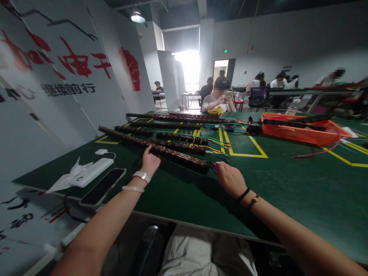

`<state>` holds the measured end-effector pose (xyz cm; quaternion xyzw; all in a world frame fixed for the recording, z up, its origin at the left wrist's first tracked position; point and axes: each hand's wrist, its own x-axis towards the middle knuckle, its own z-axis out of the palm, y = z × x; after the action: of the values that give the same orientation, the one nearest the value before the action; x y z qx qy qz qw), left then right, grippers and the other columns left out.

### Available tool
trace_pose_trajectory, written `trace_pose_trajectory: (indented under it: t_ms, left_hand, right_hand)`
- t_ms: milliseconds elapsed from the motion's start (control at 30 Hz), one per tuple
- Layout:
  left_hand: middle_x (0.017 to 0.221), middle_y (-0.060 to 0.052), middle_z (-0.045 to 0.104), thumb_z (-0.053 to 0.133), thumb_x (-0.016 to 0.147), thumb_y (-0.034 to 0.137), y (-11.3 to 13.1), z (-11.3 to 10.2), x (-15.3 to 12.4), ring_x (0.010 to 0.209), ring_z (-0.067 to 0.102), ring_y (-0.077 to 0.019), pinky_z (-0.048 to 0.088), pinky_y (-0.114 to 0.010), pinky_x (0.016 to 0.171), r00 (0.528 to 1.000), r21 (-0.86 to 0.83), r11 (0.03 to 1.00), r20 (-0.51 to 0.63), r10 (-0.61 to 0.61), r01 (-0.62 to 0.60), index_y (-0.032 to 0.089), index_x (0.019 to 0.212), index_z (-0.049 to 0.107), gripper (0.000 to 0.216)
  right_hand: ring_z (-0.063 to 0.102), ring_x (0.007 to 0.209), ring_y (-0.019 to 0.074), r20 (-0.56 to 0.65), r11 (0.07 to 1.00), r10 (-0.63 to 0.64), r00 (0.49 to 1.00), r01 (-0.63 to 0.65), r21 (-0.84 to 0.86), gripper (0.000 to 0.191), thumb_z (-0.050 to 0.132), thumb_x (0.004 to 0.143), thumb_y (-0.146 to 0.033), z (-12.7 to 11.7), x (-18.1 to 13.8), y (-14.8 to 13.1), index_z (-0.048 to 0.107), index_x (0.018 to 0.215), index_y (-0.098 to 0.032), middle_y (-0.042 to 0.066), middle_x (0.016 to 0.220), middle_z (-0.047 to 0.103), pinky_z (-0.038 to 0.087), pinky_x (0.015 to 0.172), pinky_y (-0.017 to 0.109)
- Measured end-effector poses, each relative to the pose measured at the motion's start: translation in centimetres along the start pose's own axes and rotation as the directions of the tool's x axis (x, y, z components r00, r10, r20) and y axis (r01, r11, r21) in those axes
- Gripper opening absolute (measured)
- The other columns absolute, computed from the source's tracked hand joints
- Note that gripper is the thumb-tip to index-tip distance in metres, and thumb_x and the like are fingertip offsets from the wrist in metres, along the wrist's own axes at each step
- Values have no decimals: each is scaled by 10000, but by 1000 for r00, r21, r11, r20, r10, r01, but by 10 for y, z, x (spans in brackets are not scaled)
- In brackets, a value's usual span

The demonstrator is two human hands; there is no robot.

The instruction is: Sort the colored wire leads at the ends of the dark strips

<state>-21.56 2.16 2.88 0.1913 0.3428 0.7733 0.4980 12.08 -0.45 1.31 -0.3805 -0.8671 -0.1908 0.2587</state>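
Note:
A long black rail (181, 156) with copper-coloured strips along its top lies slantwise in front of me, its right end nearest. My left hand (151, 161) grips it near the middle, thumb on the upper side and the other fingers mostly hidden beneath. At the right end, my right hand (230, 177) is closed around the coloured wires (212, 165) that come out of the rail. Just behind it lies a similar black rail (189, 147) with yellow and blue leads. Several more such rails lie farther back, with green and yellow wires at their right ends.
An orange bin (301, 132) with black parts stands back right. A white power bank (94, 172), a phone (104, 186) and crumpled tissue (67, 176) lie left on the green table (287, 191). A person (218, 99) sits across; others work behind. A wall bounds the left.

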Motion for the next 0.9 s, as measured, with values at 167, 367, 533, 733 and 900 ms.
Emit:
trace_pose_trajectory:
  t_ms: [167, 367, 533, 733, 900]
  left_hand:
    - [1056, -75, 650, 461, 798, 329, -4, -2, -4, 1055, 576, -237, 467, -410, 922, 1000, 28, 999, -5, 16, -16, 175, 1038, 589, 313]
    - [1069, -89, 637, 447, 813, 359, -1, -6, -13, 1055, 570, -256, 476, -430, 915, 1000, 166, 986, -13, -24, 26, 189, 1050, 589, 325]
    - [1064, -117, 617, 476, 800, 318, 4, -9, -23, 1074, 561, -258, 472, -416, 925, 980, 216, 961, -131, -150, 176, 195, 1066, 563, 305]
    - [1216, -171, 524, 511, 780, 230, 4, -15, -62, 1074, 576, -268, 462, -417, 930, 979, 291, 935, -40, -198, 201, 192, 1183, 482, 406]
    - [1347, -118, 452, 571, 790, 362, -6, -24, -112, 1157, 514, -265, 391, -455, 993, 907, 807, 557, 366, -209, -197, 241, 1293, 422, 538]
  right_hand:
    - [523, 669, 159, 31, 1000, -25, 999, 24, 11, 245, 327, 945, -245, 2, 1, 11, 542, 994, -138, 75, 834, 609, 308, 573, 267]
    - [523, 737, 171, 53, 999, -37, 998, 38, -21, 248, 333, 943, -234, 14, 6, 19, 546, 1028, -139, 87, 882, 610, 318, 615, 268]
    - [508, 756, 184, 56, 999, 9, 998, -6, -45, 275, 321, 954, -280, 23, 7, 25, 551, 1023, -146, 82, 881, 600, 323, 643, 281]
    - [508, 796, 192, 120, 998, 64, 991, -61, -30, 242, 358, 943, -261, 33, 6, 35, 537, 1059, -149, 81, 901, 586, 344, 710, 292]
    - [524, 822, 186, 195, 993, 17, 981, -39, 112, 233, 399, 930, -296, 40, 1, 39, 537, 1058, -159, 72, 925, 587, 364, 768, 291]
